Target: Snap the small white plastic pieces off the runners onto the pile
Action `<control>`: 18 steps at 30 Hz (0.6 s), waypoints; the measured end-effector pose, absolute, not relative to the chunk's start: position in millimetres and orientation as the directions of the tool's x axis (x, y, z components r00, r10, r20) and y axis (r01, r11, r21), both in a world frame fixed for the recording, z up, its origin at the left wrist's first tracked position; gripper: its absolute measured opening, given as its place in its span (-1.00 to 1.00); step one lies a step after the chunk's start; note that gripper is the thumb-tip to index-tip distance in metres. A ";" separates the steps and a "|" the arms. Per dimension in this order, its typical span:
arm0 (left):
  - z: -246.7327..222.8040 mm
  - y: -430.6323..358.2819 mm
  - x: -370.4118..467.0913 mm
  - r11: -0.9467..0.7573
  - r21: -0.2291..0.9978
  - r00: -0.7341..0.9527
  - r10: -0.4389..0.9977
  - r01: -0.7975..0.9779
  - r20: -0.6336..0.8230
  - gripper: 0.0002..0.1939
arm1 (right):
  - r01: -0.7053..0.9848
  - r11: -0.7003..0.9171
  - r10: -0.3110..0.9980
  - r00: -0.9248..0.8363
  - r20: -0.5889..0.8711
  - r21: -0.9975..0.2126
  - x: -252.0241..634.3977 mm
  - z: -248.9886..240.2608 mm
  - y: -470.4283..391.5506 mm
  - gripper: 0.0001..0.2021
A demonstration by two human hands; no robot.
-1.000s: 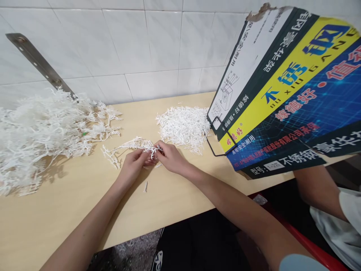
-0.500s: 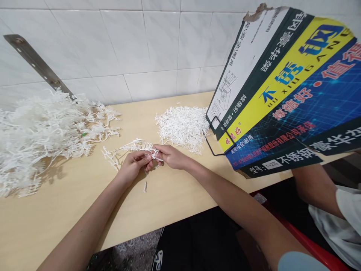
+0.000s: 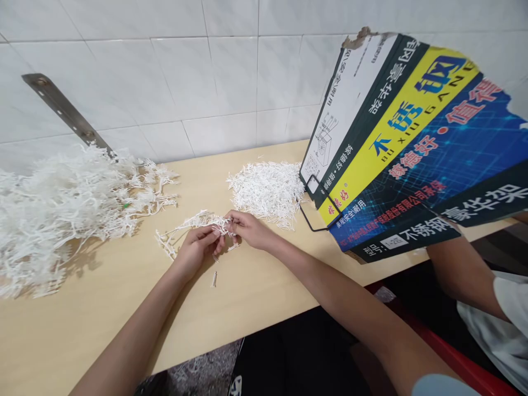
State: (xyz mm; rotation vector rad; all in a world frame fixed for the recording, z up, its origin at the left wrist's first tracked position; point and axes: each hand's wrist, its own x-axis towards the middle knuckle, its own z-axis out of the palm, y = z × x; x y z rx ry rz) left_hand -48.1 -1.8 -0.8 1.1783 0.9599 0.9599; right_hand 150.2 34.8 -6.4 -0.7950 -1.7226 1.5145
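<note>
1. Well left of the pile of small white pieces, our landmark, a large tangled white heap sits on the worktop, with a metal bracket on the wall behind it.
2. Between that heap and the landmark, a band of worktop runs back to the wall; loose branched strands lie nearer us, left of the landmark.
3. Our left hand, nearer us and left of the landmark, has its fingers pinching the white branched piece.
4. That piece lies between both hands' fingertips, and a small white bundle rests nearer us than the landmark.
5. Our right hand, just in front of the landmark, has its fingers grasping the piece's right side. Worktop stretches from here to the near edge.
6. Right of the landmark, a black wire frame stands against a printed cardboard box, bounding room on that side; another person's arm shows beyond, below the box.
</note>
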 end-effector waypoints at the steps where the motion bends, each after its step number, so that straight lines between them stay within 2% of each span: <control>1: -0.5 -1.9 -46.8 0.131 0.982 0.262 0.961 -0.138 -0.092 -0.81 | -0.004 0.114 0.843 -0.528 0.098 -0.994 148.7 -5.8 34.5 -0.79; 4: 1.9 -3.2 -42.2 0.110 0.977 0.202 0.977 -0.182 -0.072 -0.79 | -0.018 0.119 0.906 -0.407 0.116 -0.993 145.4 -4.8 33.8 -0.76; 8: 6.4 -7.9 -35.3 0.041 0.999 0.202 0.978 0.020 -0.044 -0.56 | 0.014 0.190 0.937 -0.300 0.177 -0.982 143.6 -7.2 34.5 -0.74; 12: 7.5 -11.8 -32.5 -0.070 0.965 0.226 0.974 0.253 0.012 -0.65 | -0.024 0.093 0.935 -0.341 0.095 -0.995 145.8 -9.5 36.0 -0.72; 15: 5.3 -12.1 -33.5 -0.066 0.953 0.196 0.980 0.297 0.007 -0.64 | -0.077 0.024 0.908 -0.415 0.054 -0.997 148.3 -9.7 36.9 -0.72; 18: 3.3 -10.9 -34.8 -0.051 0.940 0.164 0.986 0.337 -0.005 -0.61 | -0.035 0.037 0.897 -0.440 0.049 -0.999 148.1 -9.3 36.3 -0.78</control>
